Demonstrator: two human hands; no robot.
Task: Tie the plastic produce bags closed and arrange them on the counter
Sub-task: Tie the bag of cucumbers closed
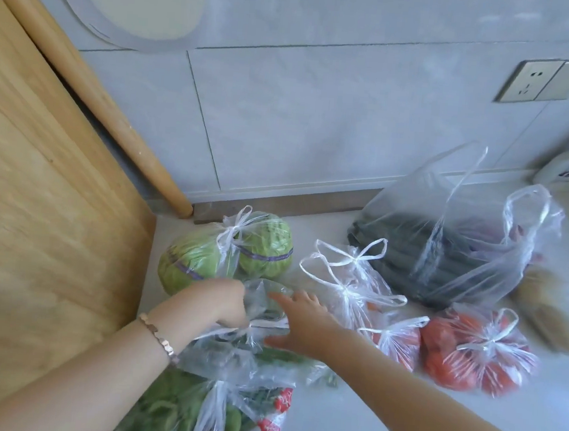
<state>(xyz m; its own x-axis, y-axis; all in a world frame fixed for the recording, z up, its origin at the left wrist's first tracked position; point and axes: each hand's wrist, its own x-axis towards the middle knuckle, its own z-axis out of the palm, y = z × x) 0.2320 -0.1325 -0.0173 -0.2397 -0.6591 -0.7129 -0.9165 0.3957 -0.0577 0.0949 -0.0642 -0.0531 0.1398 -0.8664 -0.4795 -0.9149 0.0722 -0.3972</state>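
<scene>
Here, the left hand is gripping the clear plastic of the greens bag, which is lying on the white surface just in front of the tied cabbage bag. The right hand is hovering at the same bag, fingers straight and spread.

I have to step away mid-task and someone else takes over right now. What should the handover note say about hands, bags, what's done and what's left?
Left hand grips the plastic of the greens bag at the front of the counter. Right hand is open, fingers spread on the same bag.
Done: cabbage bag, small clear bag and tomato bag are knotted.
Left: the large bag of dark vegetables by the wall has loose handles. I cannot tell if the greens bag's knot is finished. Then arrange the bags.
</scene>
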